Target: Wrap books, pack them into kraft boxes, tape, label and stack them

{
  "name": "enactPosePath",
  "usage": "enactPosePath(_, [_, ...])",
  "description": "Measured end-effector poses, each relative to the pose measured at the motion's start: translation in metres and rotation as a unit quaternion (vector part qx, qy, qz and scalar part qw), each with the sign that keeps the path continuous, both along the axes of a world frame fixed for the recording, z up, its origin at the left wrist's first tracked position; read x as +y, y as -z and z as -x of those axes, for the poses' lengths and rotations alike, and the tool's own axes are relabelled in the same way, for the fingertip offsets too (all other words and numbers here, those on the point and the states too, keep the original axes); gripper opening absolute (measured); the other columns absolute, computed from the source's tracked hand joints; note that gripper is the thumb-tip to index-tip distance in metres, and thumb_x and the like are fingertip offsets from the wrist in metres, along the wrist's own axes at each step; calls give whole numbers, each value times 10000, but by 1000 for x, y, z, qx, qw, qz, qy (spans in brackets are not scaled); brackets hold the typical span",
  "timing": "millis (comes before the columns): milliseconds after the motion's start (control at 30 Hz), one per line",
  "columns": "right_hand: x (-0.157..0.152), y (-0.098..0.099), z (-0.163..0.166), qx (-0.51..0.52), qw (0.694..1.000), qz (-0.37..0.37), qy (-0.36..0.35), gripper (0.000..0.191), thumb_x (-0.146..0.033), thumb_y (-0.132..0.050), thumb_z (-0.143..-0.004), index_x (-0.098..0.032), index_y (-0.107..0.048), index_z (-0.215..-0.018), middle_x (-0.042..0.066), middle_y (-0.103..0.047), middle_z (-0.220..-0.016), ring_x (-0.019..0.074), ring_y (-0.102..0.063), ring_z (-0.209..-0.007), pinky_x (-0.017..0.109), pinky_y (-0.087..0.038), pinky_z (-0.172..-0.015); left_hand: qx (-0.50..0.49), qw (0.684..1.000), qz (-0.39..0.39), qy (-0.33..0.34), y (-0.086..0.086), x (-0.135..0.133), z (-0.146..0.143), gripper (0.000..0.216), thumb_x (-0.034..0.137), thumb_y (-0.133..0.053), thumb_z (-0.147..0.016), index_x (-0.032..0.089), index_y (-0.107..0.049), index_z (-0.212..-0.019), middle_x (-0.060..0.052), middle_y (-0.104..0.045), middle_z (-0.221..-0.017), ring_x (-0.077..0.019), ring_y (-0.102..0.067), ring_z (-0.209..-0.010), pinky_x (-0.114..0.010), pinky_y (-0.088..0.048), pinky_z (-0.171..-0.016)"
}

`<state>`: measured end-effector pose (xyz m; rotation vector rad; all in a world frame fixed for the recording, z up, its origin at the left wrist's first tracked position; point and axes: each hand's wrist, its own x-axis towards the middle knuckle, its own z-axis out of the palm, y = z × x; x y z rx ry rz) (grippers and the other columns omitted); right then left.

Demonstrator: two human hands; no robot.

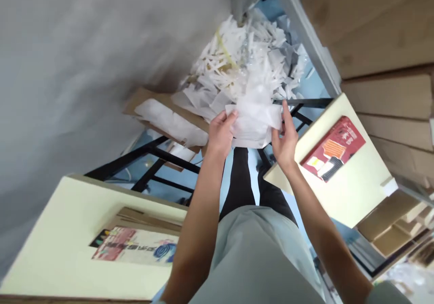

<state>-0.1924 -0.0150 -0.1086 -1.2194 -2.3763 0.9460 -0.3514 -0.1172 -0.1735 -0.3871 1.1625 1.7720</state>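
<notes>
In front of my body I hold a layered bundle of thin, whitish, slightly see-through sheets (255,122); whether they are paper or plastic I cannot tell. My left hand (219,134) pinches their left edge between thumb and fingers. At the right edge, my right hand (285,137) has its thumb low and its index finger stretched upward, with the sheets' edge between them. Just beyond the bundle rises a big heap of white paper strips and scraps (233,60), with a yellow strap (224,49) lying across it.
A torn cardboard piece (162,109) lies left of the heap. At lower left, a pale tabletop (50,245) carries a printed flat pack (135,246) and cardboard strips. On the right tabletop (359,177) lies a red printed pack (334,148). Cardboard boxes (389,96) fill the right side.
</notes>
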Motion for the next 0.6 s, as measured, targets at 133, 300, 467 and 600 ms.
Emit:
enactPosePath(133, [-16, -56, -100, 27, 990, -109, 88, 551, -379, -451, -1168, -302, -595, -1695, 152, -753, -1502, 327, -743, -1358, 558, -660, -1135, 79, 985, -42, 150, -77, 25, -67, 399, 558, -993, -836, 231, -838, -1002, -38, -867, -989, -292, -845, -1132, -358, -689, -980])
enactPosePath(300, [-38, -76, -245, 7, 955, -113, 275, 515, -353, -469, -1137, -282, -669, -1607, 168, -768, -1412, 326, -761, -1282, 511, -691, -995, 123, 921, -105, 355, -126, 50, -196, 440, 418, -1006, -803, 267, -832, -1178, -70, -872, -1233, -330, -812, -1261, -440, -658, -1105])
enactPosePath(467, [-43, -52, -368, -29, 913, -61, 403, 585, -372, -427, -1129, -263, -590, -1680, 187, -716, -1458, 324, -734, -1301, 489, -673, -987, 250, 838, -57, 482, -123, 69, -326, 439, 256, -873, -860, 250, -795, -1291, -96, -846, -1273, -334, -822, -1157, -465, -667, -1081])
enactPosePath(600, [-36, -29, -434, -53, 905, -70, 417, 556, -360, -509, -1112, -277, -605, -1653, 153, -717, -1401, 289, -735, -1225, 469, -666, -1008, 428, 774, 0, 466, -100, 77, -399, 520, 189, -799, -897, 235, -745, -1412, -129, -786, -1394, -339, -776, -1230, -495, -618, -1191])
